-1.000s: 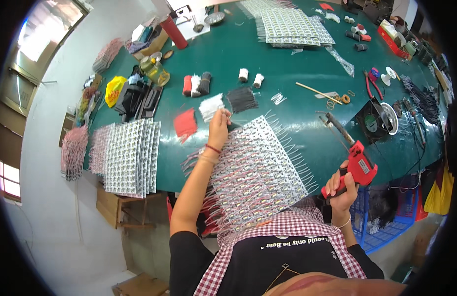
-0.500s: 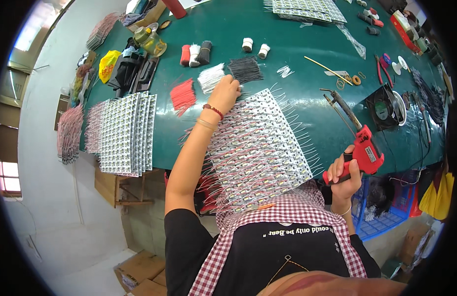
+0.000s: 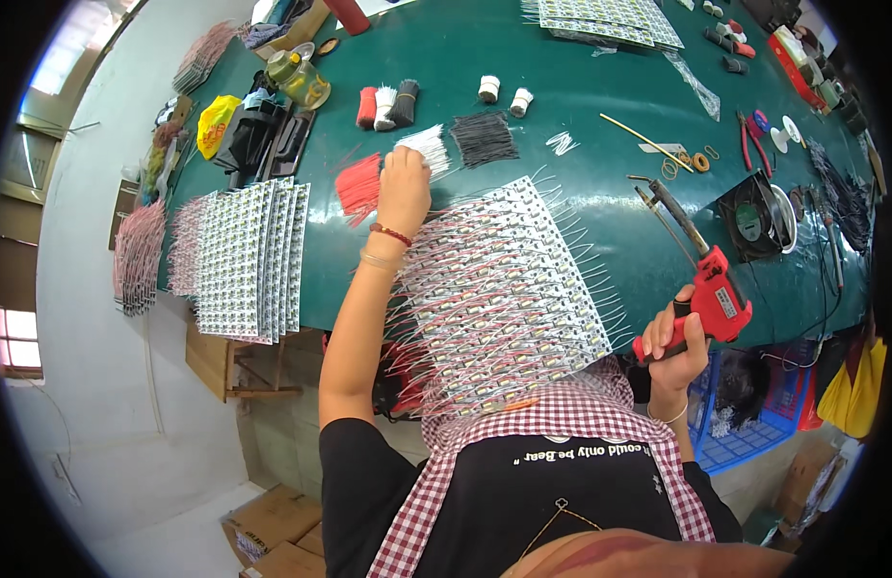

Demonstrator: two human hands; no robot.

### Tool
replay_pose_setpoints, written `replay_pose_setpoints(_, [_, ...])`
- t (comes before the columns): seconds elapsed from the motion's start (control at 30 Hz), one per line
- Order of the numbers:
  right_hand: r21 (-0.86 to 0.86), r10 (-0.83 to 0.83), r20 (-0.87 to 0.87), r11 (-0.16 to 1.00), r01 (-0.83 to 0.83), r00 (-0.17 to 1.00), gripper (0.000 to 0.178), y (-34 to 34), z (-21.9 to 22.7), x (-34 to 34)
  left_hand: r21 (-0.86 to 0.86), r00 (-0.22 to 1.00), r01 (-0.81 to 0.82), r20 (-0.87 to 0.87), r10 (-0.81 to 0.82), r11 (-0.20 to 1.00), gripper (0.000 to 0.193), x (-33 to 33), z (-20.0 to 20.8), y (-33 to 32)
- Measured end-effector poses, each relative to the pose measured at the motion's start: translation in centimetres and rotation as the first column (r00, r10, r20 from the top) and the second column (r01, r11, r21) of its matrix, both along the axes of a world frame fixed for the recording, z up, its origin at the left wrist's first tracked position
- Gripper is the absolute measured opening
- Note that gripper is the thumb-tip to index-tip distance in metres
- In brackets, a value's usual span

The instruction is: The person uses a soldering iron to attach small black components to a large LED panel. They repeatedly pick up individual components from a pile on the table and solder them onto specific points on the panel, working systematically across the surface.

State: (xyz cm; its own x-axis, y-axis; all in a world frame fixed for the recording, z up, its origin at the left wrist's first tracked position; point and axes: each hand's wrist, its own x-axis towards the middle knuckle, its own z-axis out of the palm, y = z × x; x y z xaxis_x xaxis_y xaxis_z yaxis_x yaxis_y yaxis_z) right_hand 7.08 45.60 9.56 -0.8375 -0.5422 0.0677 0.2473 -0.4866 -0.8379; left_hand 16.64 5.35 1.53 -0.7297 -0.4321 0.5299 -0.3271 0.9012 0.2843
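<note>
My left hand [image 3: 405,183] is over the gap between a pile of cut red wires [image 3: 358,185] and a pile of white wires [image 3: 425,152]. Its fingers are curled together, and whatever they may pinch is hidden. My right hand [image 3: 679,349] grips a red soldering gun [image 3: 721,301] by its handle, the metal tip [image 3: 641,181] pointing up and away. Between my arms lies a panel of small circuit boards [image 3: 509,279], set with rows of red and white wires, its near edge against my checked apron [image 3: 523,424]. Black wires [image 3: 484,140] lie beyond the panel.
Stacked wired panels [image 3: 244,260] stand at the table's left edge. Behind the loose wires are tied bundles [image 3: 383,106]. A small fan [image 3: 751,220], red-handled pliers [image 3: 749,144] and a wooden stick [image 3: 643,140] lie to the right. A blue crate [image 3: 745,424] sits below the table.
My left hand has moved left, from beside the black wires to between the white and red piles. My right hand keeps the soldering gun in nearly the same place.
</note>
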Motion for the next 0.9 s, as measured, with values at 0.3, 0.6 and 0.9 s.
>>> replay_pose_setpoints(0.3, [-0.028,0.015,0.023,1.000,-0.014,1.000,0.033,-1.3,1.3,-0.6,0.787,0.888,0.420,-0.460,-0.025,0.452,0.019,-2.6,-0.6,2.6])
replay_pose_setpoints(0.6, [-0.018,0.043,0.006,0.999,-0.043,0.999,0.032,-1.9,1.7,-0.6,0.796,0.900,0.420,-0.428,-0.085,0.436,0.019,-3.4,-2.7,3.7])
replay_pose_setpoints(0.9, [0.130,0.100,-0.026,0.987,-0.096,0.995,0.037,-4.0,4.3,-1.8,0.865,0.890,0.442,-0.390,-0.236,0.239,0.020,-2.8,5.7,8.0])
